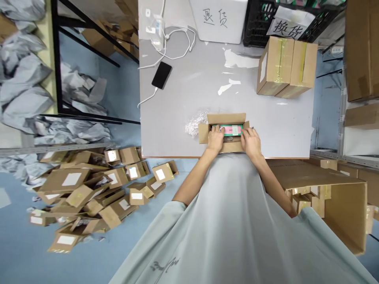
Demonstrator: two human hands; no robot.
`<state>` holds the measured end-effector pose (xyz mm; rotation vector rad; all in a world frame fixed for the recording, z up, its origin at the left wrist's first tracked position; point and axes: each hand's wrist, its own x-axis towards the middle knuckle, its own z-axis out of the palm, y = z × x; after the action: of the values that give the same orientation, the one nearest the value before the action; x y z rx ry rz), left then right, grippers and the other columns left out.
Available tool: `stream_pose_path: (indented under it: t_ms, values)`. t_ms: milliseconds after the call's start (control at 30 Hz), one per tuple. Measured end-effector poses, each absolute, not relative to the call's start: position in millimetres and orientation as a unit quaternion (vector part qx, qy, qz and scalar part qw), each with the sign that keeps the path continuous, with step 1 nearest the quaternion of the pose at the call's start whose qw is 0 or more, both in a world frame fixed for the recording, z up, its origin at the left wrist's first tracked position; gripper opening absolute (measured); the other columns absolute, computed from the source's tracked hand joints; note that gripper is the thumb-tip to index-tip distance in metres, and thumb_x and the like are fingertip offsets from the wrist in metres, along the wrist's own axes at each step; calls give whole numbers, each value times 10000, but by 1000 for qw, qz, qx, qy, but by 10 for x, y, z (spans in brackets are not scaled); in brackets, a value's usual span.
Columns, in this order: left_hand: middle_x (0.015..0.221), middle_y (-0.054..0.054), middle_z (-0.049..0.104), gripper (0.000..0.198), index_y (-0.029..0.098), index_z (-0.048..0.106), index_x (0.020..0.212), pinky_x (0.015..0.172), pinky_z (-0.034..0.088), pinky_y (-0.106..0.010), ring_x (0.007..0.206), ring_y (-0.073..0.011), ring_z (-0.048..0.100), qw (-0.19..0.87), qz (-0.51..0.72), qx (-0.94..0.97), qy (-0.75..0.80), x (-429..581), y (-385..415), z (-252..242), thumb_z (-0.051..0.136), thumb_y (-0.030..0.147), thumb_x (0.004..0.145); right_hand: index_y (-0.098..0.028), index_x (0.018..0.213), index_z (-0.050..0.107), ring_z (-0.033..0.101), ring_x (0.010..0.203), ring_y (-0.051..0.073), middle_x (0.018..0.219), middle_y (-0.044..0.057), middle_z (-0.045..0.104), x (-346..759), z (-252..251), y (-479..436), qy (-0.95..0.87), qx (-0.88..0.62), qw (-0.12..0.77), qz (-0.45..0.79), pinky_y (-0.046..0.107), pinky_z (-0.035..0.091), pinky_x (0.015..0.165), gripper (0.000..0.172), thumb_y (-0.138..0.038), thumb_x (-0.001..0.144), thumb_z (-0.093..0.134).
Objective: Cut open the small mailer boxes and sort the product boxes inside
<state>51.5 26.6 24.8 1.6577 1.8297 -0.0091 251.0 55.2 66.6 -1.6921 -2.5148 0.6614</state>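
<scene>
An open cardboard box (226,117) sits at the table's front edge with its flaps spread. Inside it lies a flat pink and green package (229,129) with a pale label. My left hand (216,139) reaches over the box's left side, its fingers curled onto the package's left end. On the opposite side, my right hand (251,141) grips the box's right wall and flap, with some fingertips at the package's right end. Clear crumpled plastic wrap (197,123) lies just left of the box.
Two taped cartons (286,67) stand at the table's right, before a black crate (257,23) and a white bin (220,19). A phone (162,75) with white cables lies at left. Opened boxes (115,177) cover the floor at left; a large carton (345,213) stands at right.
</scene>
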Motion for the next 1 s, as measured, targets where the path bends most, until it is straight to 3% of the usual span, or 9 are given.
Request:
stream_pose_path:
  t_ms: [167,267,467,667,867,1000]
  values:
    - [1485,-281,645,583,101,606,1583,1150,528,-543,1407,-388,604,312,-43,631,709,588,389,162,359,7,1064,-198,1356,793,615,1271,408,1353,202,740,2639,539,506,-791,-574,10,210,605,511,1137,391,-227,1102,497]
    - [1501,-274,641,606,100,627,1556,1147,527,-551,1406,-384,602,292,-51,637,711,621,418,148,308,-12,1053,-174,1354,791,598,1292,410,1391,214,723,2709,461,498,-787,-578,11,213,607,482,1164,380,-215,1083,528]
    - [1530,-256,606,533,138,687,1476,1179,540,-606,1447,-386,559,282,-82,621,727,694,362,170,323,44,1099,-132,1393,772,580,1306,403,1407,233,703,2681,343,497,-800,-563,-20,209,566,466,1179,400,-193,1065,551]
    - [1566,-222,561,600,183,619,1563,1042,664,-465,1460,-359,547,305,-97,623,714,635,286,288,414,-21,1037,-132,1450,744,575,1362,398,1473,238,668,2680,289,500,-807,-549,-26,214,530,492,1164,431,-217,1063,575]
    - [1542,-216,570,664,164,623,1541,1039,668,-470,1486,-372,537,298,-41,641,706,467,199,556,552,-56,918,-174,1673,575,523,1541,416,1691,226,571,2733,272,562,-826,-515,-24,228,582,473,1253,719,-234,980,754]
    - [1498,-207,603,719,157,640,1536,1124,619,-505,1455,-390,588,278,17,650,707,275,168,766,643,-50,848,-224,1740,506,581,1507,408,1683,192,600,2734,419,652,-846,-470,3,252,593,505,1240,797,-215,977,735]
